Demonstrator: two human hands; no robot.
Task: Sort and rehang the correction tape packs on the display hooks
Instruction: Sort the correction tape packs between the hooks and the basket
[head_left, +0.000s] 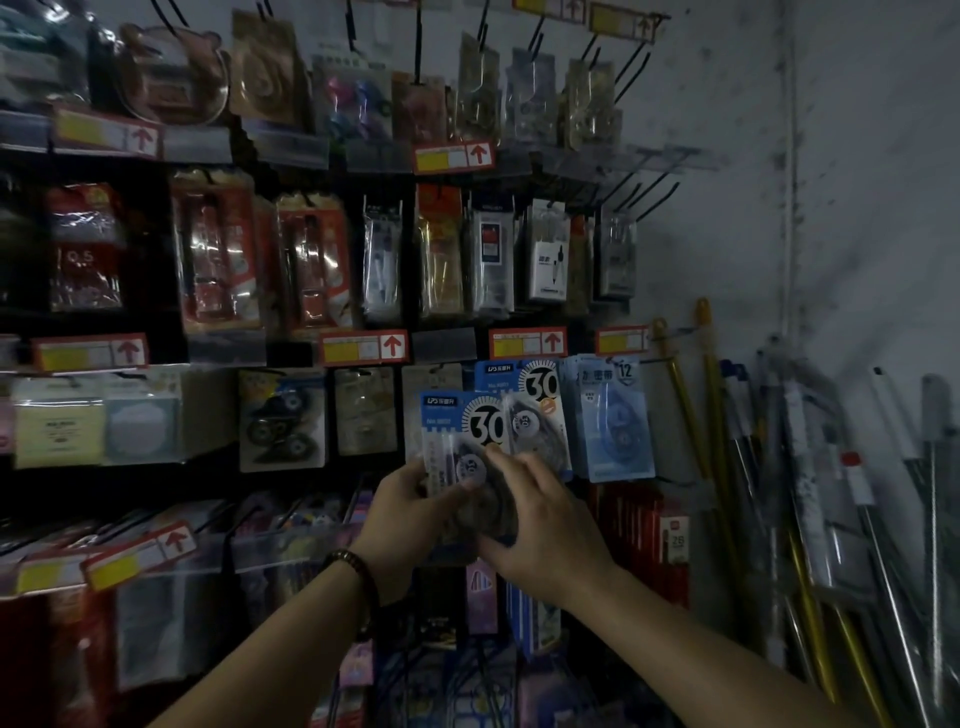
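Observation:
A blue-and-white correction tape pack marked "30" is held up in front of the display. My left hand grips its lower left edge, thumb on the front. My right hand holds its lower right part, fingers curled over the blister. Behind it, more "30" packs hang on a hook. To their right hangs a stack of light blue packs marked "12".
Pegboard hooks carry many stationery packs above and left, with red-and-yellow price tags along the rails. Several poles and rods lean in the corner at the right against a grey wall. Lower hooks hold more packs below my arms.

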